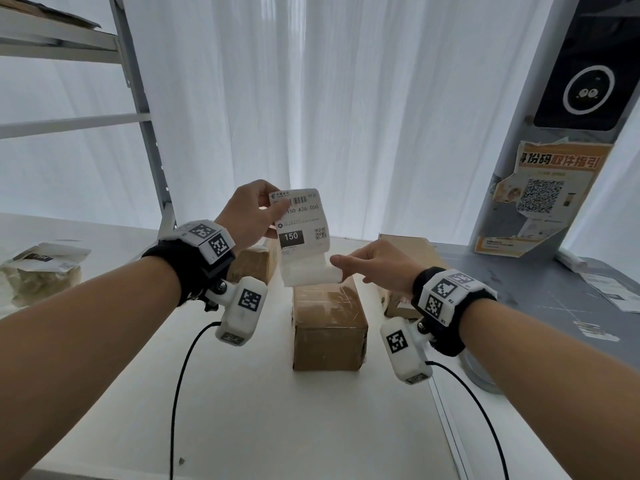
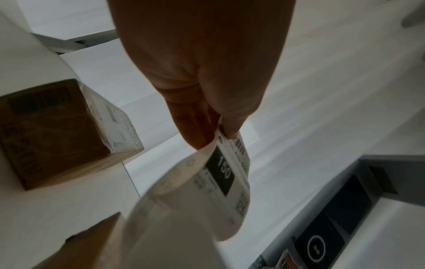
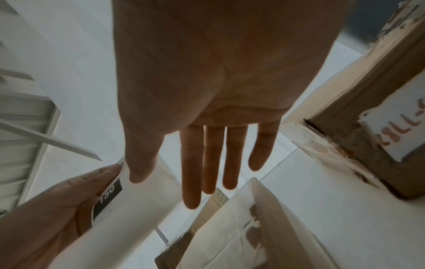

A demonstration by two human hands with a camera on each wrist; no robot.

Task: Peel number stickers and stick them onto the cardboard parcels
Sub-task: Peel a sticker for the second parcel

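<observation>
My left hand (image 1: 277, 213) holds up a white sticker label (image 1: 301, 223) printed "150", pinching its top left corner between thumb and fingers (image 2: 220, 134). The label (image 2: 220, 174) is partly peeled, and its white backing (image 1: 308, 271) curls down below it. With straight fingers, my right hand (image 1: 337, 268) touches the backing's lower right end; the right wrist view shows this hand (image 3: 195, 172) flat above the paper. Directly under the label a brown cardboard parcel (image 1: 329, 327) sits on the white table. A second parcel (image 1: 252, 265) stands behind my left wrist, a third (image 1: 408, 268) behind my right hand.
A bagged parcel (image 1: 41, 271) lies at the far left. A metal shelf frame (image 1: 149, 133) rises at the back left. At the right stand a grey pillar with a black device (image 1: 585, 81) and a poster (image 1: 540, 199), above a grey mat (image 1: 536, 289) with loose papers (image 1: 609, 289).
</observation>
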